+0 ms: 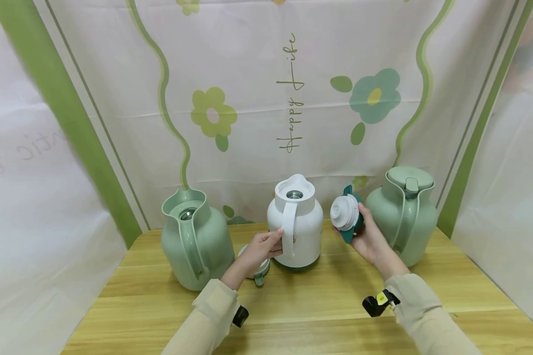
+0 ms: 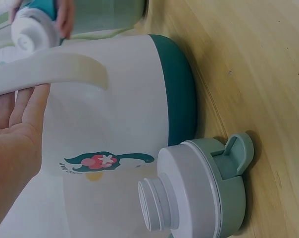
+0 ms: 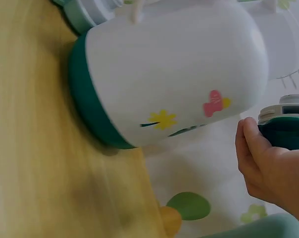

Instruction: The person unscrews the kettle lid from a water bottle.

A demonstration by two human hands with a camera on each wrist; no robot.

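- The left hand [image 1: 261, 249] grasped the handle [image 1: 288, 229] of the white jug [image 1: 308, 229], thumb on its left side, fingers passing behind it.
- The white jug stood upright at the middle of the table [image 1: 315, 315], toward the far edge, its mouth uncovered and its handle facing near.
- The right hand [image 1: 367, 239] gripped the dark lid [image 1: 344, 213] in the air, right of the white jug, its white underside turned left and near.
- The pale lid [image 1: 261, 271] lay upside down on the table, between the left jug [image 1: 213, 246] and the white jug.
- The left jug stood uncovered.
- The right jug [image 1: 419, 217], beyond the right hand, wore its lid.
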